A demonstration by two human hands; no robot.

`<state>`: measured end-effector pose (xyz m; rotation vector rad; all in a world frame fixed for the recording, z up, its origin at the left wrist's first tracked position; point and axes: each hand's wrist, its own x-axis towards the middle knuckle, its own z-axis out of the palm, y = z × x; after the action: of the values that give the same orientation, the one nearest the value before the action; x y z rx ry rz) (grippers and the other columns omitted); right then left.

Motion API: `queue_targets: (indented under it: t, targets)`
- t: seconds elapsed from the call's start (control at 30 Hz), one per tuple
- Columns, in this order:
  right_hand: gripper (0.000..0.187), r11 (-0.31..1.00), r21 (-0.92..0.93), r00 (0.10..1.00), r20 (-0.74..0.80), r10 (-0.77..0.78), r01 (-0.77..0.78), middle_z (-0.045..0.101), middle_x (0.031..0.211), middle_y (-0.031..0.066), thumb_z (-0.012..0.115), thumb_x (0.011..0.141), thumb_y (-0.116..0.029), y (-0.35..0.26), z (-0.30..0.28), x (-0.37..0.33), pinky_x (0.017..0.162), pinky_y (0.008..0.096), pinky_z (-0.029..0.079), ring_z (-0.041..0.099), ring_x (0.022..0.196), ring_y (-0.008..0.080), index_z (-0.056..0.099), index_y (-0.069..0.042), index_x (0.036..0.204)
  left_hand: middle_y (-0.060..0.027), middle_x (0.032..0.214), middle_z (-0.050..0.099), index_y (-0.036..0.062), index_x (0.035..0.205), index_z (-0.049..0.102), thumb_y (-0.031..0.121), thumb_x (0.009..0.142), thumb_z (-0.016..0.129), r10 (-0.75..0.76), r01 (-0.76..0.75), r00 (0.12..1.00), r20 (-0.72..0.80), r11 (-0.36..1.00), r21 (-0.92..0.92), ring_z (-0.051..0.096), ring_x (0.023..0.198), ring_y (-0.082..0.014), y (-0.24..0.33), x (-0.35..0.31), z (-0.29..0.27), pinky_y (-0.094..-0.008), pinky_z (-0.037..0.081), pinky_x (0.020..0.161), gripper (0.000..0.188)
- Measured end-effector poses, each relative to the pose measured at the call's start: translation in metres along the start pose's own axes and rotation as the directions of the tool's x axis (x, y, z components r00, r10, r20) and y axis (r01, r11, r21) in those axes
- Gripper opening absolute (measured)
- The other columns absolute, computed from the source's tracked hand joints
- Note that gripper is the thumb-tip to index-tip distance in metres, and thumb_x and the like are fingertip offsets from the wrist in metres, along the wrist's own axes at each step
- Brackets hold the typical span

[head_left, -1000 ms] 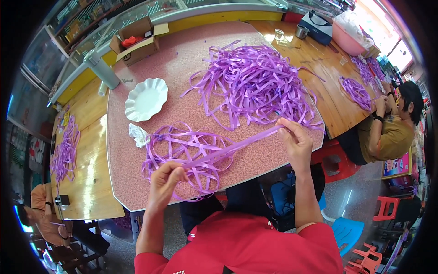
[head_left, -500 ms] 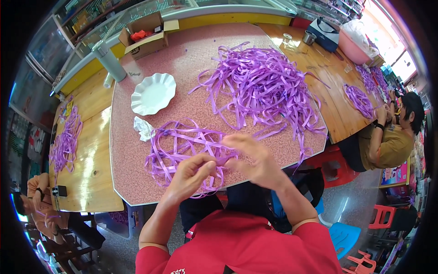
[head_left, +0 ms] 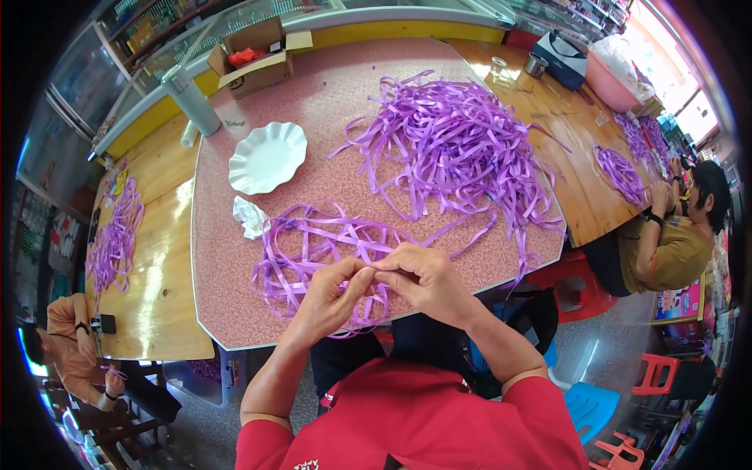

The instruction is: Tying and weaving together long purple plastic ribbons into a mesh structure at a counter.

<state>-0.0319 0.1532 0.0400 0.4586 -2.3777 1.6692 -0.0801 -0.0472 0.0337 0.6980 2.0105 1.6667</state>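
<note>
My left hand [head_left: 327, 304] and my right hand [head_left: 432, 287] meet fingertip to fingertip over the near edge of the pink speckled table [head_left: 235, 305]. Both are closed in a pinch on purple ribbon; the exact bit between the fingers is hidden. Loose loops of purple ribbon [head_left: 366, 249] spread on the tabletop just beyond and left of my hands. Farther back to the right lies a large tangled heap of purple ribbon [head_left: 458, 141], with a strand trailing from it towards my right hand.
Left of the heap are a white scalloped plate [head_left: 268, 159] and crumpled tissue [head_left: 250, 217]. A grey-green bottle [head_left: 190, 102] and an open cardboard box [head_left: 258, 74] stand behind. One person [head_left: 666, 251] handles ribbon at the right table; another person [head_left: 74, 345] sits at the left.
My right hand has moved down and left from its raised, spread position, and its fingers have closed beside my left fingertips. My left hand has hardly moved.
</note>
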Motion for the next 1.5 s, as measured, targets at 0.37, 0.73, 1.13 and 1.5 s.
queue_targets:
  t: [0.37, 0.73, 1.13, 1.5]
  targets:
    - [0.018, 0.961, -0.171, 0.971, -0.061, -0.230, 0.217, 0.063, 0.084, 0.0085, 0.073, 0.079, 0.006, -0.001, -0.005, 0.000, 0.059, 0.0310, 0.049, 0.063, 0.070, 0.0199, 0.071, 0.000, 0.096, -0.0039, 0.073, 0.057, -0.0013, 0.087, 0.059, 0.039, 0.108, 0.044, -0.048, 0.049, 0.999, 0.013, 0.997, -0.059, 0.051, 0.070, -0.0107, -0.014, 0.008, 0.010, -0.0301, 0.043, 0.063, 0.048]
    - [0.013, 0.995, 0.098, 0.990, -0.136, 0.036, -0.023, 0.064, 0.086, 0.0018, 0.071, 0.087, 0.002, -0.001, -0.009, -0.009, 0.057, 0.0229, 0.045, 0.060, 0.073, 0.0063, 0.072, -0.001, 0.100, -0.0017, 0.091, 0.053, 0.0035, 0.100, 0.054, 0.022, 0.107, 0.047, 0.135, -0.145, 0.987, -0.088, 0.983, -0.117, 0.048, 0.087, -0.0085, -0.013, 0.007, 0.024, -0.0250, 0.042, 0.079, 0.021]
    - [0.013, 0.671, 0.652, 0.893, 0.023, 0.449, -0.354, 0.065, 0.081, -0.0032, 0.073, 0.091, -0.011, 0.013, -0.014, -0.011, 0.052, 0.0171, 0.035, 0.048, 0.062, -0.0004, 0.071, -0.003, 0.101, -0.0070, 0.101, 0.065, 0.0073, 0.092, 0.062, 0.012, 0.092, 0.071, -0.052, 0.001, 0.998, -0.043, 0.652, -0.758, 0.061, 0.097, -0.0162, -0.003, 0.004, 0.020, -0.0314, 0.047, 0.089, 0.010]
    - [0.019, 0.715, 0.535, 0.858, 0.038, 0.512, -0.450, 0.068, 0.081, -0.0008, 0.071, 0.095, -0.018, 0.013, -0.013, -0.013, 0.063, 0.0187, 0.045, 0.057, 0.073, 0.0029, 0.074, 0.001, 0.096, -0.0083, 0.100, 0.067, 0.0053, 0.093, 0.060, 0.004, 0.078, 0.075, 0.680, -0.512, 0.733, -0.019, 0.569, 0.643, 0.061, 0.095, -0.0314, 0.013, 0.023, 0.025, -0.0409, 0.046, 0.082, 0.021]
